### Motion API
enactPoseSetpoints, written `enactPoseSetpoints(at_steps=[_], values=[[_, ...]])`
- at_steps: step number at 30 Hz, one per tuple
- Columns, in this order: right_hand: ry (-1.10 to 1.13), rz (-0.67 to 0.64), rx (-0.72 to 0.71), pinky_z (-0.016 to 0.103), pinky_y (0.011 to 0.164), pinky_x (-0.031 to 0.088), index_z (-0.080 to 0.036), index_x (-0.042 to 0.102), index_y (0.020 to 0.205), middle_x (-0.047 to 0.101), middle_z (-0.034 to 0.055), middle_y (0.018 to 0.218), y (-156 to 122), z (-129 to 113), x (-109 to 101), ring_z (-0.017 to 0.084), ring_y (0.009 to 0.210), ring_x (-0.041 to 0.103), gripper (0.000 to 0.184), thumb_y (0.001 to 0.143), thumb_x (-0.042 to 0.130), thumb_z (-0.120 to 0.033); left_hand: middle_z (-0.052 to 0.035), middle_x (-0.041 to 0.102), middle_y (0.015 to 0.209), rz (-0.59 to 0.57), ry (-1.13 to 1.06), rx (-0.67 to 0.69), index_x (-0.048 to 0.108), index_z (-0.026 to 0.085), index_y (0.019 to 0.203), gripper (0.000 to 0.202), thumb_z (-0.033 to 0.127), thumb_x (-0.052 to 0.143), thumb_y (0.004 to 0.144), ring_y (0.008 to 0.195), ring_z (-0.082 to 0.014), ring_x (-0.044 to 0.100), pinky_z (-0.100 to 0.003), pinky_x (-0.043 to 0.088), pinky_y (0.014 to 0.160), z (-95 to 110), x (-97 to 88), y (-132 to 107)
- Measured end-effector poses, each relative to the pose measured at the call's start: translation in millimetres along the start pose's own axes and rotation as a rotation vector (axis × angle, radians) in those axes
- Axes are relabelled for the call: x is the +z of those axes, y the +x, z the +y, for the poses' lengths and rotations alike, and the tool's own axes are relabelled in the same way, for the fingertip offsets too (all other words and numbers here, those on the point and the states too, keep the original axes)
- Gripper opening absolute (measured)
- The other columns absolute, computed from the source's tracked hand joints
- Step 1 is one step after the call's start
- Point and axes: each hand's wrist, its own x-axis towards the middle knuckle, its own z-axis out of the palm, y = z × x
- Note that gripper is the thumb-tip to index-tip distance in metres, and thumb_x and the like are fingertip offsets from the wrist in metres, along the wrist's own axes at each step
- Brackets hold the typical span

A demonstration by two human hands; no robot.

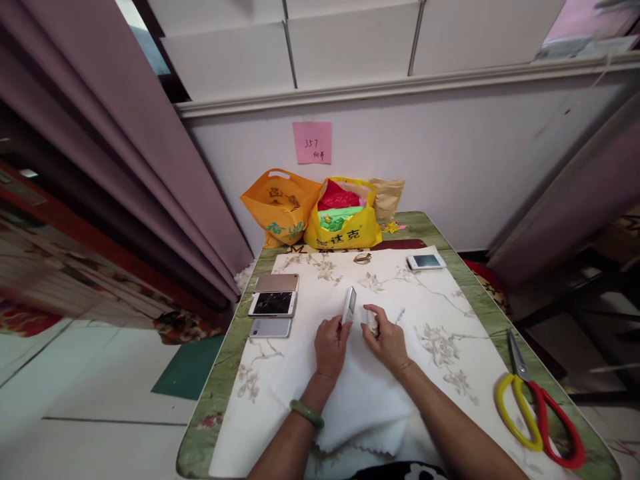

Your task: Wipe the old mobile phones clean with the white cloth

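Observation:
My left hand [331,345] grips a white phone [349,305] by its lower end and holds it on edge above the table. A green bangle sits on that wrist. My right hand [386,340] is closed on a small white object [372,322] that I cannot make out, close beside the phone. Both hands hover over a white cloth [360,393] spread on a floral sheet [450,320].
Three phones [273,304] lie in a column at the left, another phone [425,261] at the far right. Yellow-and-red scissors [530,400] lie near the right edge. Two bags, orange [280,207] and yellow [345,220], stand at the table's far end against the wall.

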Motion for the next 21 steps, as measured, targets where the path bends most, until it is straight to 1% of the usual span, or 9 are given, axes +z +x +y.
enactPoseSetpoints(at_steps=[5, 9, 11, 14, 16, 18, 20, 21], values=[[0.014, -0.032, -0.041, 0.024, 0.054, 0.04, -0.021, 0.046, 0.133, 0.061, -0.0039, 0.064, 0.1, -0.4, 0.2, 0.014, 0.05, 0.056, 0.049, 0.088, 0.045, -0.04, -0.0041, 0.061, 0.079, -0.006, -0.031, 0.001, 0.061, 0.022, 0.102, 0.024, 0.038, 0.046, 0.092, 0.076, -0.0194, 0.055, -0.032, 0.044, 0.071, 0.6, 0.3, -0.2], [0.022, -0.02, 0.008, 0.024, 0.052, 0.039, -0.021, 0.05, 0.128, 0.056, -0.0059, 0.056, 0.7, 0.8, 0.8, 0.015, 0.047, 0.054, 0.044, 0.089, 0.045, -0.041, -0.0051, 0.064, 0.085, -0.034, -0.06, -0.031, 0.059, 0.021, 0.105, 0.025, 0.036, 0.042, 0.094, 0.079, -0.0193, 0.058, -0.032, 0.045, 0.073, 3.3, -1.0, 0.9], [0.028, -0.01, 0.027, 0.024, 0.052, 0.039, -0.02, 0.05, 0.127, 0.055, -0.0061, 0.055, 0.9, 1.2, 1.0, 0.015, 0.047, 0.054, 0.045, 0.088, 0.045, -0.042, -0.0048, 0.064, 0.086, -0.044, -0.072, -0.044, 0.058, 0.021, 0.106, 0.025, 0.038, 0.045, 0.092, 0.079, -0.0194, 0.059, -0.032, 0.045, 0.074, 4.6, -1.0, 1.4], [0.029, -0.003, 0.017, 0.024, 0.053, 0.039, -0.021, 0.047, 0.132, 0.056, -0.006, 0.057, 1.5, 1.1, 1.3, 0.015, 0.048, 0.055, 0.048, 0.088, 0.045, -0.04, -0.0053, 0.064, 0.089, -0.036, -0.092, -0.073, 0.057, 0.02, 0.11, 0.029, 0.039, 0.052, 0.088, 0.078, -0.019, 0.06, -0.032, 0.047, 0.074, 4.5, -0.1, 1.8], [0.028, -0.02, 0.011, 0.024, 0.053, 0.039, -0.022, 0.047, 0.132, 0.056, -0.0063, 0.057, 2.4, 1.2, 1.3, 0.015, 0.048, 0.055, 0.048, 0.088, 0.046, -0.04, -0.0053, 0.065, 0.09, -0.027, -0.131, -0.105, 0.056, 0.02, 0.11, 0.029, 0.037, 0.053, 0.087, 0.076, -0.0182, 0.06, -0.032, 0.047, 0.072, 2.7, -0.1, 2.3], [0.034, -0.04, 0.014, 0.024, 0.052, 0.039, -0.022, 0.049, 0.13, 0.054, -0.0067, 0.055, 3.4, 1.4, 1.1, 0.015, 0.047, 0.055, 0.047, 0.087, 0.046, -0.041, -0.0034, 0.066, 0.085, -0.021, -0.186, -0.157, 0.057, 0.02, 0.105, 0.025, 0.036, 0.055, 0.085, 0.07, -0.017, 0.06, -0.031, 0.047, 0.069, 1.2, -1.4, 4.0], [0.061, -0.054, 0.018, 0.024, 0.052, 0.039, -0.021, 0.047, 0.132, 0.051, -0.0071, 0.054, 4.0, 1.1, 0.5, 0.016, 0.047, 0.055, 0.048, 0.088, 0.044, -0.042, -0.0016, 0.067, 0.078, -0.006, -0.271, -0.239, 0.059, 0.02, 0.097, 0.022, 0.035, 0.058, 0.081, 0.065, -0.0161, 0.06, -0.03, 0.048, 0.066, 2.2, -3.4, 7.6], [0.081, -0.06, 0.015, 0.025, 0.052, 0.039, -0.021, 0.045, 0.134, 0.051, -0.0069, 0.054, 4.0, 0.6, 0.1, 0.016, 0.048, 0.055, 0.05, 0.089, 0.042, -0.042, -0.0013, 0.067, 0.076, 0.004, -0.348, -0.298, 0.059, 0.02, 0.094, 0.021, 0.035, 0.06, 0.08, 0.064, -0.0159, 0.06, -0.03, 0.048, 0.065, 4.4, -4.3, 10.0]])
